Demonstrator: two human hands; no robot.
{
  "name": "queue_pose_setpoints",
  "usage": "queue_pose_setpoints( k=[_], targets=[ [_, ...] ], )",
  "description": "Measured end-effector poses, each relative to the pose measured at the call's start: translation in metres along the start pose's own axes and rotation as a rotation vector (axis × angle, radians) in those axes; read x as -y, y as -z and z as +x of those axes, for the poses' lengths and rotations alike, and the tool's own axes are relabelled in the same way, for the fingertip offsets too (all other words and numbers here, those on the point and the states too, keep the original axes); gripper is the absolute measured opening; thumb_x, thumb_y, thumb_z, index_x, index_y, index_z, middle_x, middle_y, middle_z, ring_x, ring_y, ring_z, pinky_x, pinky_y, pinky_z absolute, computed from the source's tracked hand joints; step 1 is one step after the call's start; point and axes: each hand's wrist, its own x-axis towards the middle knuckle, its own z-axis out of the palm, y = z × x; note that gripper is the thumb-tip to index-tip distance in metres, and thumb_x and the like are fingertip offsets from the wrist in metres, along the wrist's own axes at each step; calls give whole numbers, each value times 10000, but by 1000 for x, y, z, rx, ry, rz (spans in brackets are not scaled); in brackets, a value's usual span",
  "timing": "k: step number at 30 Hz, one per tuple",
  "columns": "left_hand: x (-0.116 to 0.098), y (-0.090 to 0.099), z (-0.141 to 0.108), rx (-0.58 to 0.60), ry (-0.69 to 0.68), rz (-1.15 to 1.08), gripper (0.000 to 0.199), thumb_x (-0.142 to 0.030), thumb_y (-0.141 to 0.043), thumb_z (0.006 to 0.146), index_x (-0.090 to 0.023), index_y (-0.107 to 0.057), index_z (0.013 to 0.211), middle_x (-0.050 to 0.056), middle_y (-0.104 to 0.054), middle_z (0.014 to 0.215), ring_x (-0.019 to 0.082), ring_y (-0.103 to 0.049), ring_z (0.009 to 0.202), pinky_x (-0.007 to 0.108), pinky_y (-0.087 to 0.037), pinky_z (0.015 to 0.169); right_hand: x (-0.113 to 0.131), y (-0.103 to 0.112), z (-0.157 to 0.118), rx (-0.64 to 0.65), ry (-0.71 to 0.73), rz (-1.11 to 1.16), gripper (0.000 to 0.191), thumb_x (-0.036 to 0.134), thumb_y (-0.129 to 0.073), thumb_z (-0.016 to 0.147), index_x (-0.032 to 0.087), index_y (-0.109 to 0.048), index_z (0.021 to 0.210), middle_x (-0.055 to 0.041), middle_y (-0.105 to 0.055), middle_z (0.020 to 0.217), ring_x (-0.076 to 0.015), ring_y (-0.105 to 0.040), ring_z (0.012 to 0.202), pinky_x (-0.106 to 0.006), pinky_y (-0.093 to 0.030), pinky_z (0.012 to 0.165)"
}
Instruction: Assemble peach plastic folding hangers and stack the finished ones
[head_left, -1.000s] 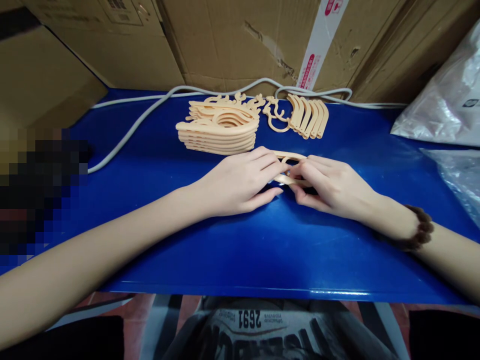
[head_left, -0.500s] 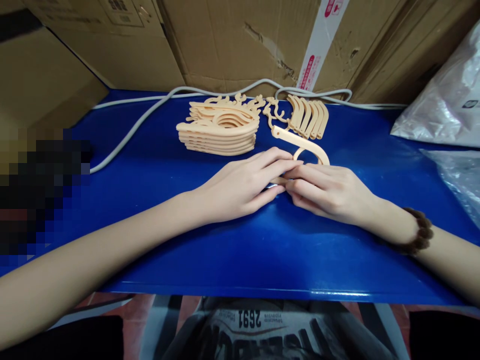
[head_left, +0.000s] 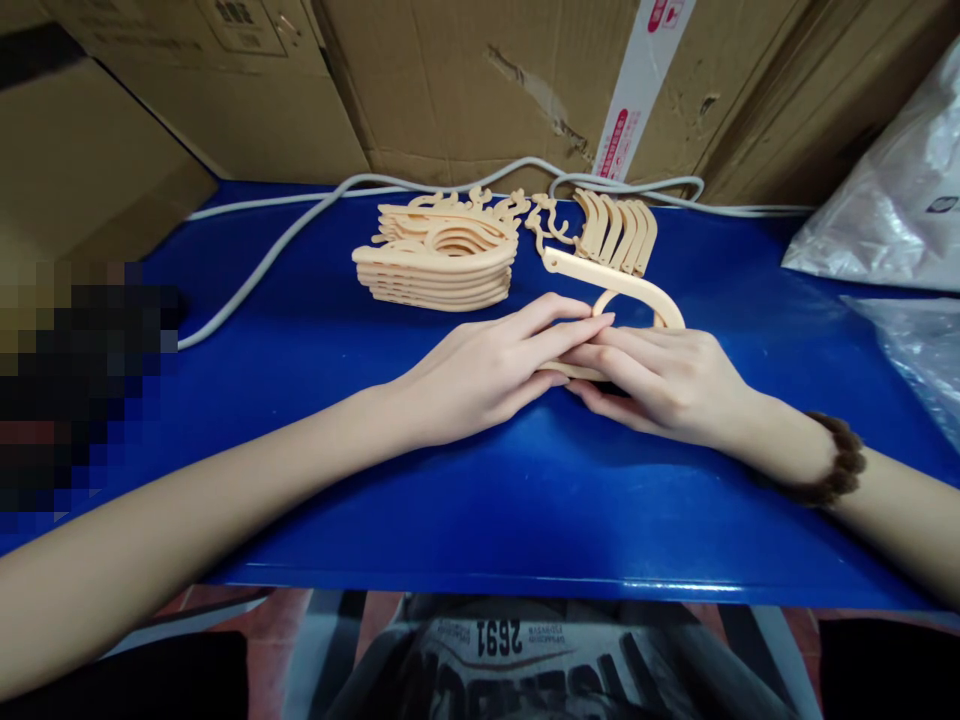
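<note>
A pale cord (head_left: pixel 277 244) is crossing the blue table (head_left: pixel 480 500) before cardboard boxes (head_left: pixel 465 90). Beside the stacked hanger pieces (head_left: pixel 439 265), the left hand (head_left: pixel 480 375) and the right hand (head_left: pixel 660 385), fingers curled together, are gripping a cream hanger (head_left: pixel 615 283).

Peach hanger (head_left: pixel 616 281) — partly hidden by the hands (head_left: pixel 664 385).

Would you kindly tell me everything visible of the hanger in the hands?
The hanger is cream-coloured and smooth, plastic by its look. A long strip with a hole at its left end curves round to the right hand; a thinner curved part shows beside it. The left hand also holds it, above the blue table. The fingers hide much.
</note>
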Motion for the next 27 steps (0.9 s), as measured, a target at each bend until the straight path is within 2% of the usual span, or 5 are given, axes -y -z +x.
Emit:
queue_pose_setpoints(
  k=[3,9,14,22,27],
  targets=[
    [0,0,0,4,-1,27,460,-210,-482,987,-191,-388,1437,93,-484,1416,197,-542,1249,283,-540,951,1,0,1,31,43,-116,214,263,-469,980,151,-589,1118,-47,-708,895,-166,-669,764,-290,-508,651],
    [-1,1,0,12,1,34,456,-182,-508,971,-199,-408,1415,72,-518,1376,179,-557,1218,255,-545,910,4,0,3,35,143,-230,140,180,-509,955,129,-629,1006,-22,-671,807,-153,-634,693,-285,-450,577],
    [-2,2,0,3,-5,19,436,-162,-505,972,-201,-421,1398,61,-543,1348,159,-565,1200,239,-534,906,3,-1,3,44,139,-243,146,176,-490,964,132,-617,1019,0,-658,776,-123,-590,589,-281,-427,543],
    [-1,0,0,-8,-28,45,403,-197,-499,985,-196,-438,1384,61,-562,1309,152,-583,1158,230,-533,882,3,-1,6,41,114,-195,155,213,-465,978,137,-599,960,-1,-644,744,-120,-596,618,-273,-436,580],
    [1,-2,0,-33,-60,93,402,-210,-521,977,-166,-455,1372,70,-575,1302,159,-594,1147,221,-537,864,3,-2,5,68,104,-216,145,226,-463,979,141,-578,957,15,-628,717,-122,-593,586,-278,-413,548]
  ],
)
